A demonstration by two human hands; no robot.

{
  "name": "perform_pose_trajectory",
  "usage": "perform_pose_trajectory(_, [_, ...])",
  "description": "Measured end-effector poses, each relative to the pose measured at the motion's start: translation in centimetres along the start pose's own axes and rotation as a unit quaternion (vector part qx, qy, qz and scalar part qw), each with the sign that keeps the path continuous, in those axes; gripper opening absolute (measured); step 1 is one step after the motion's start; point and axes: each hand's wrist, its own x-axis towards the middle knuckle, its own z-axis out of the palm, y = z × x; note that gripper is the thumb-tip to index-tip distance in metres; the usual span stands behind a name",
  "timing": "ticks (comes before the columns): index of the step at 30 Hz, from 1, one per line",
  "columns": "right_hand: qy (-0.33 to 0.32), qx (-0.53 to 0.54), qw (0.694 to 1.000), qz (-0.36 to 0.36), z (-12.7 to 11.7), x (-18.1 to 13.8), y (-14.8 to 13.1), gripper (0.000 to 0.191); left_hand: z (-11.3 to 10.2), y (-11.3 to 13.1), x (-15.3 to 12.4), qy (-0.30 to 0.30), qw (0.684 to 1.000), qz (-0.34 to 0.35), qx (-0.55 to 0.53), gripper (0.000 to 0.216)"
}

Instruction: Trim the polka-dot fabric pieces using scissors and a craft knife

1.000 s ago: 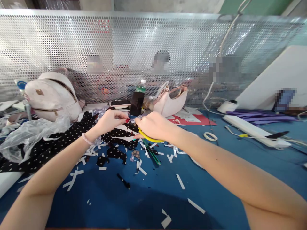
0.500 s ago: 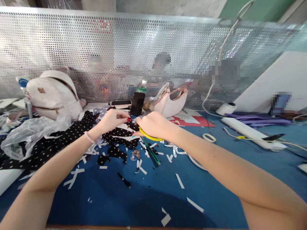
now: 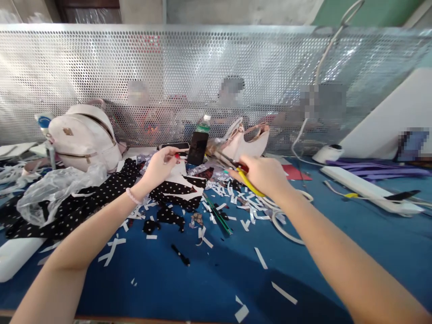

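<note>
My right hand (image 3: pixel 265 176) is closed round a pair of scissors with yellow handles (image 3: pixel 249 183). Their blades point up and left, above scraps of fabric and paper. To the left, my left hand (image 3: pixel 158 168), with a pale bead bracelet at the wrist, has its fingers curled together. Something small and red (image 3: pixel 177 156) shows at its fingertips; whether it is a nail or a held piece I cannot tell. Beside and below this hand lie black polka-dot fabric pieces (image 3: pixel 175 191) and white paper.
A white backpack (image 3: pixel 84 139), a dark-sleeved bottle (image 3: pixel 199 144) and a pale handbag (image 3: pixel 251 146) stand along the perforated metal screen (image 3: pixel 189 58). Clear plastic (image 3: pixel 57 184) lies at left. Paper strips litter the blue table (image 3: pixel 141 288). A white power strip (image 3: pixel 367 189) lies at right.
My right hand has moved right with the scissors, away from my left hand, and the blades now show. My left hand is slightly higher. The view has shifted a little.
</note>
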Motion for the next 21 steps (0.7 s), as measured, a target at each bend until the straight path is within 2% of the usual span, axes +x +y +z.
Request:
perform_pose_trajectory(1, [-0.003, 0.011, 0.999, 0.031, 1.2, -0.4, 0.6, 0.038, -0.2, -0.1, 0.1, 0.0, 1.0, -0.014, -0.01, 0.025])
perform_pose_trajectory(3, [-0.062, 0.038, 0.995, 0.069, 3.6, -1.0, 1.3, 0.038, -0.7, -0.3, 0.5, -0.004, 0.999, -0.04, -0.028, 0.035])
perform_pose_trajectory(6, [-0.116, 0.053, 0.989, 0.081, 7.0, -1.2, 2.0, 0.036, -1.5, -1.1, 1.2, 0.003, 0.998, -0.06, -0.033, 0.059])
perform_pose_trajectory(7, [-0.125, 0.059, 0.986, 0.089, 7.9, -1.0, 2.3, 0.035, -1.7, -1.4, 1.4, 0.018, 0.999, -0.042, -0.004, 0.065])
perform_pose_trajectory(9, [-0.135, 0.073, 0.981, 0.121, 9.2, -0.7, 3.1, 0.035, -1.9, -1.8, 1.6, 0.043, 0.993, 0.039, 0.099, 0.074])
perform_pose_trajectory(11, [-0.138, 0.094, 0.975, 0.148, 10.2, -0.5, 4.1, 0.033, -1.9, -1.8, 1.4, 0.02, 0.965, 0.116, 0.233, 0.068])
perform_pose_trajectory(13, [-0.136, 0.126, 0.971, 0.149, 10.9, -0.5, 5.1, 0.029, -1.8, -1.6, 1.0, -0.073, 0.926, 0.127, 0.349, 0.045])
perform_pose_trajectory(14, [-0.133, 0.142, 0.97, 0.143, 11.2, -0.6, 5.6, 0.028, -1.8, -1.4, 0.7, -0.127, 0.905, 0.121, 0.387, 0.04])
perform_pose_trajectory(15, [-0.127, 0.156, 0.97, 0.137, 11.4, -0.7, 5.9, 0.027, -1.8, -1.3, 0.5, -0.15, 0.896, 0.117, 0.401, 0.04])
perform_pose_trajectory(17, [-0.107, 0.175, 0.97, 0.127, 11.7, -1.0, 6.1, 0.023, -2.2, -1.2, 0.4, -0.161, 0.888, 0.113, 0.415, 0.041])
perform_pose_trajectory(21, [-0.049, 0.202, 0.972, 0.107, 11.8, -1.3, 5.2, 0.011, -4.2, -1.5, 1.5, -0.118, 0.9, 0.106, 0.406, 0.035])
